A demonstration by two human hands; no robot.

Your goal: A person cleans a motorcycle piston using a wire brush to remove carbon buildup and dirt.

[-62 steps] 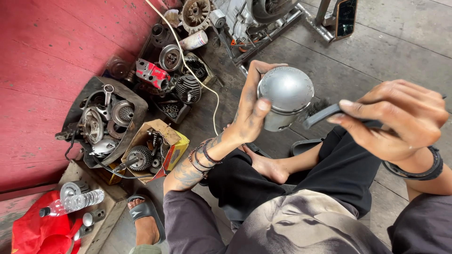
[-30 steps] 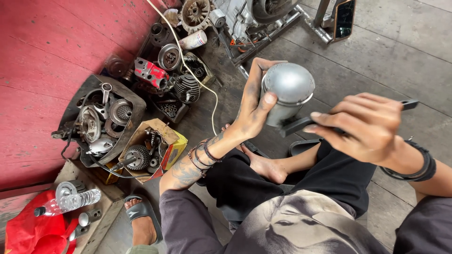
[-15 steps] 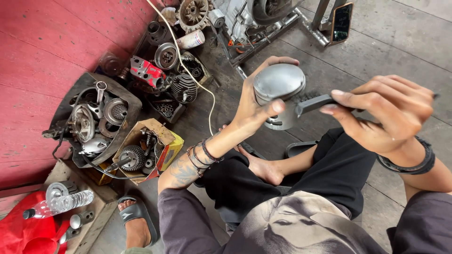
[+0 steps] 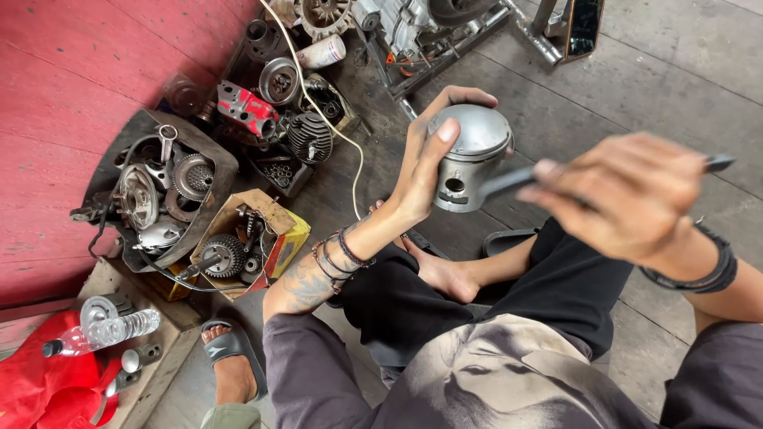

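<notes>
Down at eight o'clock, by the red wall (image 4: pixel 71 103), a clear plastic bottle (image 4: pixel 103 334) lies on a wooden board next to a red cloth (image 4: pixel 40 393). Just above it, at nine o'clock, a dark tray (image 4: pixel 214 191) holds clutch plates, gears and a spanner, and beside that an open cardboard box (image 4: pixel 282 230) carries a toothed sprocket (image 4: pixel 225 254). Up at eleven o'clock sit a red engine part (image 4: pixel 246 107), a finned cylinder (image 4: pixel 308 135) and a white cord (image 4: pixel 334 119) running down the grey plank floor (image 4: pixel 683 87).

A sandalled foot (image 4: pixel 230 357) shows at seven o'clock. At the centre, the person sits cross-legged in black trousers. Their left hand (image 4: pixel 425 163), wrist ringed with bracelets, is curled around a grey metal piston (image 4: pixel 469 155), thumb laid on its domed crown and fingers wrapped behind the skirt; the piston is held up in the air just above the knees, pin hole facing the viewer.

At three o'clock the right hand (image 4: pixel 628 195), blurred, is closed around a slim dark tool (image 4: pixel 509 181) whose tip touches the piston's side. A black band sits on that wrist. An engine frame (image 4: pixel 445 24) stands at twelve o'clock.
</notes>
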